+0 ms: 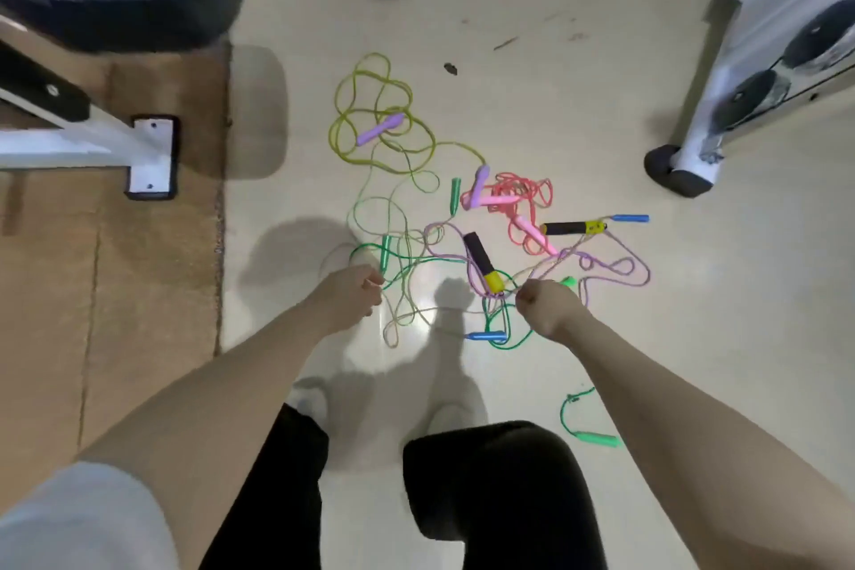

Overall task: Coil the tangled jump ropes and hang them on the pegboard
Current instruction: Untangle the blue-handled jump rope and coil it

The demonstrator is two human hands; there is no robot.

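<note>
One head-worn wide-angle view, looking steeply down at the floor from standing height.

The camera faces forward and down past the person's own body: both bare forearms enter from the near edge and reach into the middle, with the left hand [351, 292] and right hand [548, 305] close under the lens, and the dark trouser legs [499, 491] fill the near centre. The tangle of jump ropes [462, 222] lies at mid-distance in the centre of the pale floor [578, 116]. A brown mat [115, 292] runs down the left, white equipment frames [721, 116] close the far and right edges, bent by the wide lens. No second view shares the scene.
</note>
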